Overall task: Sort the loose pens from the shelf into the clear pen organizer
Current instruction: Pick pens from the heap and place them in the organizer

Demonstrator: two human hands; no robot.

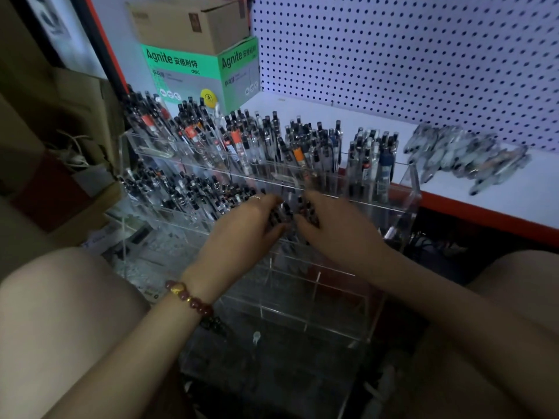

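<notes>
Nearest me, a beaded bracelet (pixel 189 296) circles my left wrist. My left hand (pixel 242 228) and right hand (pixel 335 231) sit close together, fingers curled round a small bundle of pens (pixel 286 211) at the middle tier of the clear pen organizer (pixel 332 300). It is glossy stepped acrylic, and its rear rows are crammed with upright pens. Farther right, loose pens (pixel 462 157) lie heaped on the smooth white shelf (pixel 302 111), below a perforated pegboard (pixel 393 55).

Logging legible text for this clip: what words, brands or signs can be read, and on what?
"Agnite 安格耐特": green box, front and right side.
"deli": same box, below the brand.
"A": yellow sticker on that box.
Too blurred: red label on the brown box, labels on the pens, the green box's small print.
</notes>
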